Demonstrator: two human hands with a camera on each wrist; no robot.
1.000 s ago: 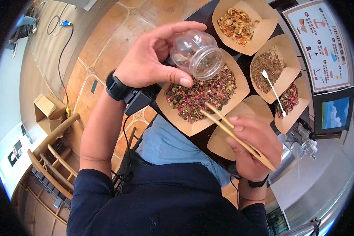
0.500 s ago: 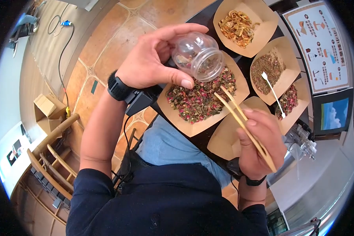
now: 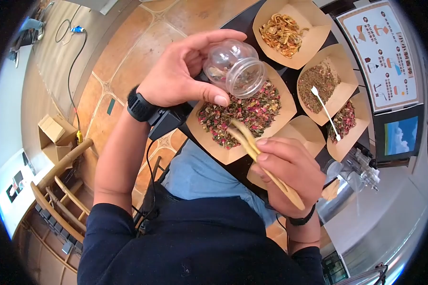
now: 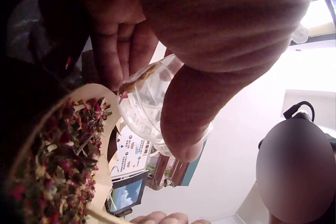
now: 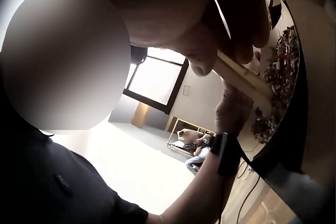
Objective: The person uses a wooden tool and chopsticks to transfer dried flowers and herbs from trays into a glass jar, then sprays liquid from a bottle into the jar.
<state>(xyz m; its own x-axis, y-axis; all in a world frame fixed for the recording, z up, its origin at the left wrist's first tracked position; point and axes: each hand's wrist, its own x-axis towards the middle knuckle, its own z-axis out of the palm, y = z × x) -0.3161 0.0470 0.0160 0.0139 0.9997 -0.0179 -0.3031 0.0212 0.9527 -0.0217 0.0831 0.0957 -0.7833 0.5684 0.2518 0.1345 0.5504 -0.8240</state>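
My left hand (image 3: pixel 176 71) grips a clear, bulbous plastic jar (image 3: pixel 232 52), tilted with its open mouth facing down and to the right. Some dried bits lie inside the jar. Below it, a paper tray (image 3: pixel 290 111) holds a heap of dried petals and leaves (image 3: pixel 252 111), pink and green. Between thumb and fingers, my right hand (image 3: pixel 295 175) pinches wooden tongs (image 3: pixel 259 154), whose tips are at the near part of the heap. In the left wrist view, the thumb lies across the jar (image 4: pixel 144 103). Fingers partly cover the tongs (image 5: pixel 244 79) in the right wrist view.
More paper trays stand on the dark table: one with dried orange-yellow strips (image 3: pixel 283 35), one with brown crumbs (image 3: pixel 314 83) and a white stick (image 3: pixel 325 111), another with petals (image 3: pixel 345 121). A printed sign (image 3: pixel 383 57) and a small screen (image 3: pixel 401 136) are at the right.
The right hand with the tongs first rose toward the right, then came back left, bringing the tips to the petals. The left hand and jar have hardly moved.
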